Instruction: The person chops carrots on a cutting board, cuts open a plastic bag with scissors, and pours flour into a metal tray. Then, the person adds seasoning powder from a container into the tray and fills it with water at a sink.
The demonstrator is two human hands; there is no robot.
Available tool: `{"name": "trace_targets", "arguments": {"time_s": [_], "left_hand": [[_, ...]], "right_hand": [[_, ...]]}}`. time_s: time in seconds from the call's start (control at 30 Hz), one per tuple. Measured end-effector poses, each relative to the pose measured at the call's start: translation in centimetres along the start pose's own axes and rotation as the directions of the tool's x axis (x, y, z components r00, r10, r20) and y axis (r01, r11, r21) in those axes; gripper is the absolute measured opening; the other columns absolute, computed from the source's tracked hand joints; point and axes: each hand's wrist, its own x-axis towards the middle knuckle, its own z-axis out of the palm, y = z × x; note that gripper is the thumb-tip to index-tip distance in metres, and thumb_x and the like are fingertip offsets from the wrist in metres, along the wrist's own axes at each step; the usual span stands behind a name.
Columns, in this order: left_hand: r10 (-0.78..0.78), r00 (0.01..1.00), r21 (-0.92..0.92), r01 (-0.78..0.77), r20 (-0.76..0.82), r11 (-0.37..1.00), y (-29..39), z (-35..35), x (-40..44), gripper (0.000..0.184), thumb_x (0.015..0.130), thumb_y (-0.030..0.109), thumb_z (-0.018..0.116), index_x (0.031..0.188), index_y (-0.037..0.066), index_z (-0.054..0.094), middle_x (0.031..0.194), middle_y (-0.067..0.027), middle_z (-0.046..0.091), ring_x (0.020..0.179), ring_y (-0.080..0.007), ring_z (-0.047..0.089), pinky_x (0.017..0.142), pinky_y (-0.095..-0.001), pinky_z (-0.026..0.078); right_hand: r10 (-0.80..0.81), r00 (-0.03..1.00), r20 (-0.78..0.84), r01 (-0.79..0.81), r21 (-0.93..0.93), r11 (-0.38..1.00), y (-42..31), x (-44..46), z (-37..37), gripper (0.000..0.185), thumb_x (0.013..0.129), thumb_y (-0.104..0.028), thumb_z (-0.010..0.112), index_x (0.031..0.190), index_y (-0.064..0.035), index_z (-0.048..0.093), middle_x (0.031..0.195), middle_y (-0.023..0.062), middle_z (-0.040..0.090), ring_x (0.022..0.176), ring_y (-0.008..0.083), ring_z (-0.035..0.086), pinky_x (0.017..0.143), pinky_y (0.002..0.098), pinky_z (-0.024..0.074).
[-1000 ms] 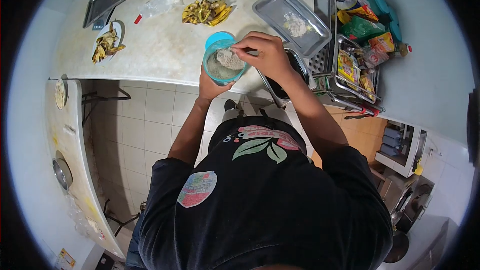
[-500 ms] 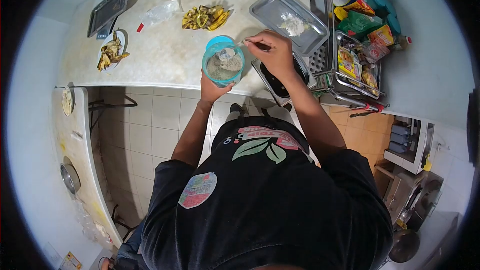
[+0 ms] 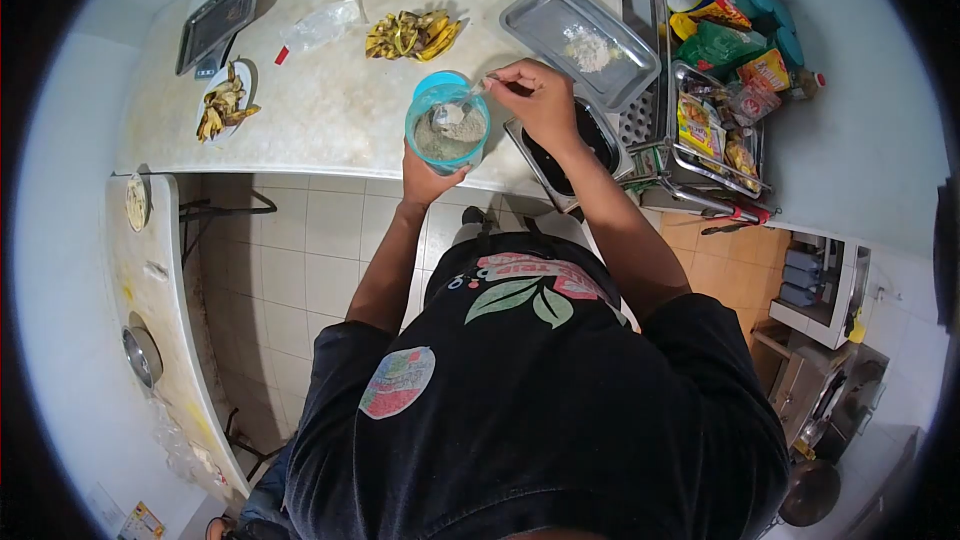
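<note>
My left hand (image 3: 430, 178) is wrapped round the lower side of a teal tub (image 3: 413, 130) at the table's front edge. Greyish powder (image 3: 440, 145) lies inside the tub. Between its thumb and fingers, my right hand (image 3: 535, 100) pinches the handle of a spoon (image 3: 474, 93), whose bowl is in the tub with pale powder on it. Behind the tub is a round blue lid (image 3: 440, 78). To the right, a metal tray (image 3: 635, 70) holds a small heap of white flour-like powder (image 3: 590, 51).
Banana peels (image 3: 412, 36) and a plastic bag (image 3: 325, 24) lie on the table (image 3: 320, 110). A plate of peels (image 3: 225, 105) and a dark tray (image 3: 218, 22) are at left. A rack of packets (image 3: 700, 130) stands right, beside a dark metal pan (image 3: 545, 168).
The view has shifted slightly. My right hand has moved a little down and left, and the spoon's bowl sits lower in the tub. My left hand keeps its hold.
</note>
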Motion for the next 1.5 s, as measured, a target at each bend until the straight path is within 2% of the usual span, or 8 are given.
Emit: {"name": "trace_targets", "arguments": {"time_s": [0.3, 0.4, 0.6, 0.97, 1.1, 1.2, 1.33, 1.5], "left_hand": [[-0.022, 1.0, 0.03, 0.023, -0.012, 0.999, -0.4, 0.0, -0.3, 0.098, 0.054, 0.026, 0.086, 0.132, -0.005, 0.037, 0.126, -0.0196, 0.052, 0.118, -0.0286, 0.051, 0.102, -0.0377, 0.038], [-0.032, 0.999, 0.002, 0.032, -0.008, 0.999, -0.5, 0.1, -0.2, 0.097, 0.053, 0.025, 0.086, 0.131, -0.004, 0.038, 0.125, -0.019, 0.053, 0.117, -0.0282, 0.052, 0.102, -0.0379, 0.039], [-0.019, 1.0, 0.056, 0.018, 0.009, 0.998, -0.9, 0.0, -0.2, 0.1, 0.05, 0.027, 0.088, 0.13, -0.003, 0.035, 0.123, -0.0199, 0.051, 0.114, -0.0303, 0.053, 0.098, -0.0383, 0.042], [-0.02, 0.999, 0.018, 0.019, 0.047, 1.0, -1.0, 0.0, -0.4, 0.096, 0.051, 0.02, 0.087, 0.13, -0.004, 0.038, 0.122, -0.0183, 0.054, 0.113, -0.0275, 0.054, 0.099, -0.0367, 0.042], [-0.032, 0.999, 0.03, 0.031, 0.036, 0.999, -0.6, -0.1, -0.5, 0.087, 0.052, 0.02, 0.087, 0.125, -0.003, 0.046, 0.117, -0.0163, 0.058, 0.109, -0.0261, 0.057, 0.095, -0.0357, 0.044], [-0.019, 1.0, 0.029, 0.019, 0.008, 0.999, 0.3, 0.0, -0.5, 0.078, 0.054, 0.018, 0.086, 0.121, -0.003, 0.051, 0.113, -0.0148, 0.061, 0.104, -0.0241, 0.06, 0.092, -0.035, 0.047], [-0.056, 0.998, 0.003, 0.056, -0.003, 0.998, 1.1, 0.1, -0.6, 0.076, 0.055, 0.016, 0.085, 0.12, -0.003, 0.051, 0.112, -0.0146, 0.062, 0.104, -0.0227, 0.06, 0.092, -0.0348, 0.047], [-0.09, 0.996, -0.002, 0.089, -0.022, 0.996, 1.1, 0.1, -0.9, 0.074, 0.055, 0.015, 0.085, 0.119, -0.004, 0.052, 0.111, -0.0144, 0.062, 0.104, -0.0224, 0.06, 0.092, -0.0344, 0.047]], "right_hand": [[0.153, 0.983, -0.1, -0.143, 0.106, 0.984, 1.3, 0.4, -0.7, 0.007, 0.083, 0.002, 0.066, 0.087, 0.005, 0.062, 0.087, 0.0095, 0.068, 0.078, 0.0131, 0.066, 0.071, 0.0245, 0.0548], [0.172, 0.972, -0.161, -0.147, 0.156, 0.977, 1.8, 0.7, -0.8, 0.01, 0.078, -0.002, 0.071, 0.085, 0.0031, 0.066, 0.076, 0.0031, 0.067, 0.069, 0.0063, 0.061, 0.064, 0.0214, 0.0496], [0.358, 0.91, -0.206, -0.244, 0.432, 0.868, 0.6, 0.6, -1.9, 0.01, 0.083, -0.003, 0.068, 0.089, 0.0028, 0.062, 0.079, 0.0071, 0.063, 0.073, 0.0155, 0.066, 0.069, 0.0277, 0.0573], [0.379, 0.817, -0.434, -0.089, 0.554, 0.827, 0.3, 3.5, -10.1, 0.013, 0.081, -0.003, 0.07, 0.087, 0.0035, 0.06, 0.082, 0.0093, 0.063, 0.07, 0.0178, 0.065, 0.068, 0.0295, 0.0576], [0.255, 0.733, -0.631, 0.024, 0.398, 0.917, 3.3, 5.6, -15.6, 0.01, 0.081, 0.001, 0.067, 0.088, 0.0045, 0.061, 0.079, 0.0106, 0.064, 0.07, 0.018, 0.066, 0.067, 0.0293, 0.0577], [0.02, 0.709, -0.705, 0.129, 0.158, 0.979, 6.5, 6.6, -18.3, 0.012, 0.081, 0.0, 0.068, 0.088, 0.0058, 0.061, 0.079, 0.0103, 0.065, 0.07, 0.0166, 0.066, 0.066, 0.027, 0.0559], [-0.306, 0.799, -0.517, 0.127, -0.353, 0.927, 10.4, 5.6, -18.2, 0.01, 0.077, -0.002, 0.072, 0.08, 0.0046, 0.064, 0.074, 0.0085, 0.067, 0.068, 0.0113, 0.065, 0.063, 0.0234, 0.0511], [-0.392, 0.792, -0.468, 0.114, -0.517, 0.848, 10.4, 4.3, -18.5, 0.01, 0.072, 0.0, 0.073, 0.078, 0.0016, 0.066, 0.073, 0.0114, 0.065, 0.065, 0.0165, 0.066, 0.06, 0.0259, 0.0506]]}}
